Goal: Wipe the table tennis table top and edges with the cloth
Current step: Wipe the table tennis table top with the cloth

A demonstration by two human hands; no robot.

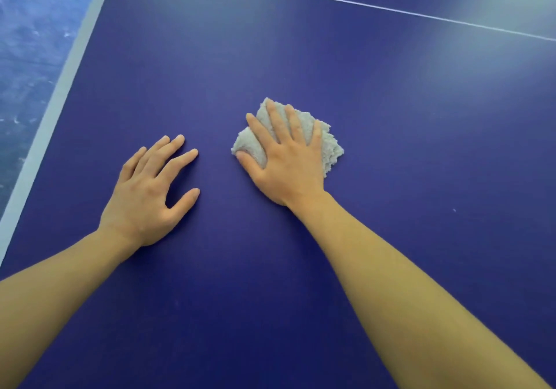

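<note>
The dark blue table tennis table top (pixel 391 123) fills most of the view. A crumpled pale grey cloth (pixel 329 145) lies on it near the middle. My right hand (pixel 285 160) presses flat on the cloth, fingers spread over it and thumb hooked around its left fold. My left hand (pixel 150 196) rests flat on the bare table to the left of the cloth, fingers apart, holding nothing. Much of the cloth is hidden under my right palm.
The table's white edge stripe (pixel 57 96) runs diagonally along the left side, with mottled blue floor (pixel 27 42) beyond it. A thin white line (pixel 361 4) crosses the table at the top. Glare brightens the top right corner.
</note>
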